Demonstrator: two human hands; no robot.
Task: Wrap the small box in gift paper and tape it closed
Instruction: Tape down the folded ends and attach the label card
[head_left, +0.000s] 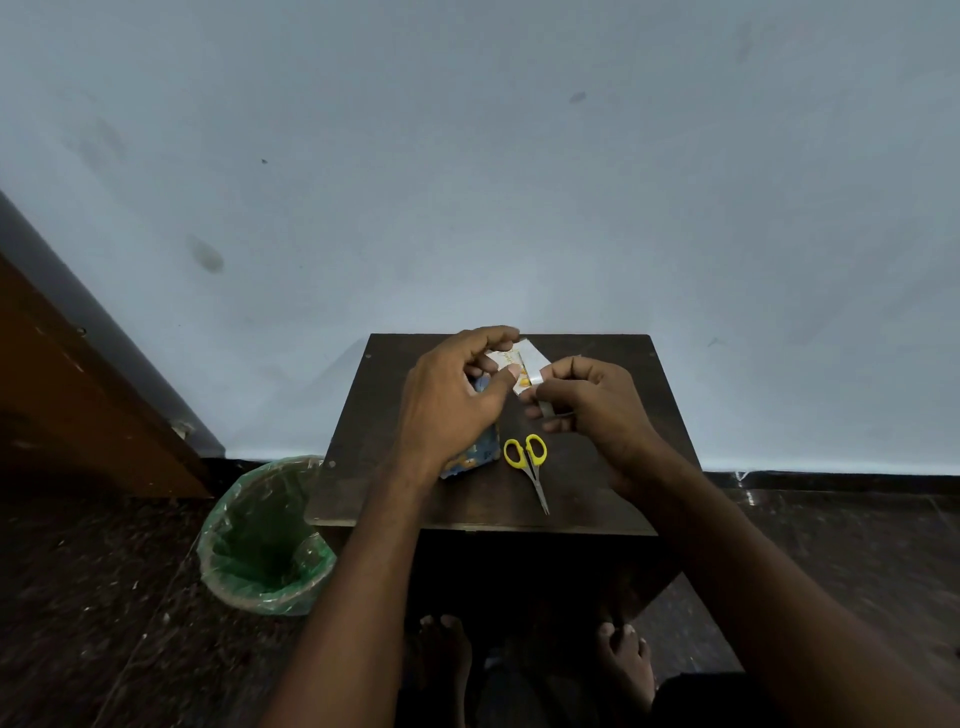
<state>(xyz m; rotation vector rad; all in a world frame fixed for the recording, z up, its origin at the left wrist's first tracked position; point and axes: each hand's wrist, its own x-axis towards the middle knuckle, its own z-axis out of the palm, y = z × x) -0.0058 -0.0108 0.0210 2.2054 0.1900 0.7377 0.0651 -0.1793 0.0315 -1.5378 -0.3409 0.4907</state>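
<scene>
Leftmost, my left hand (457, 395) pinched the small box (519, 366) above the surface's (597, 499) far half, gift paper (470, 457) beneath. My right hand (587, 402) gripped something grey, perhaps tape. Light and stiff, I judged; best held by its edges.

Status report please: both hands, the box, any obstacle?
Left hand holds small box. Right hand pinches its white end. Gift paper and scissors on table, nothing blocking.
</scene>
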